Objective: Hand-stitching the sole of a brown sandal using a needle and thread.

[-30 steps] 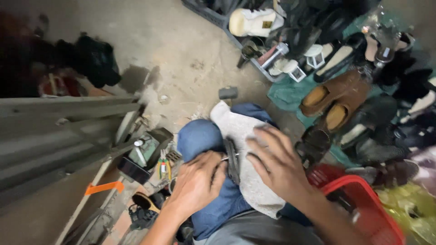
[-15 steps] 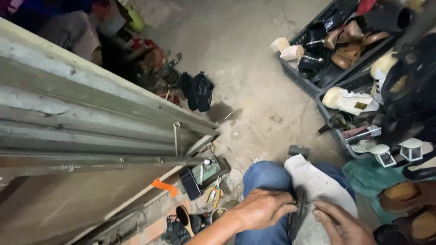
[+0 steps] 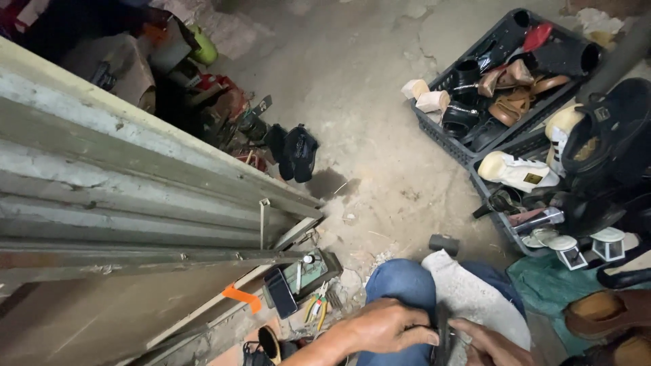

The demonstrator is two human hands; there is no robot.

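Setting: cracked, dusty concrete floor (image 3: 366, 115), seen from above; work is done on the lap at the bottom edge.

Item in hand: dark strap-like piece (image 3: 442, 337), thin, upright, partly cut off by the lower edge; its exact kind cannot be told. It is pinched between both hands over a grey cloth (image 3: 475, 298) spread across a blue-jeaned knee (image 3: 400, 285).

Left hand (image 3: 386, 327): fingers curled and closed against the piece's left side, thumb laid toward it.

Right hand (image 3: 489, 342): fingers closed on the piece's right side, mostly out of view at the lower edge.

Near the knee: small dark block (image 3: 443, 243) on the floor just beyond the cloth. To the left, a shallow tray (image 3: 313, 271) with a dark phone (image 3: 281, 293) on its near end; pliers (image 3: 316, 308) with coloured handles just beside it; an orange tag (image 3: 241, 297) on the board below.

Left side: grey corrugated panel (image 3: 122, 196), laid slantwise, filling most of that half; a black sandal (image 3: 298, 152) beyond its far edge.

Right side: two black crates (image 3: 434, 125), filled with shoes in black, tan and red; a white sneaker (image 3: 519, 172) with a small square yellow-and-dark label in the nearer crate. Two small white boxes (image 3: 586, 247) beside it on a green sheet (image 3: 549, 285). Brown shoe (image 3: 603, 312) at the lower right corner.
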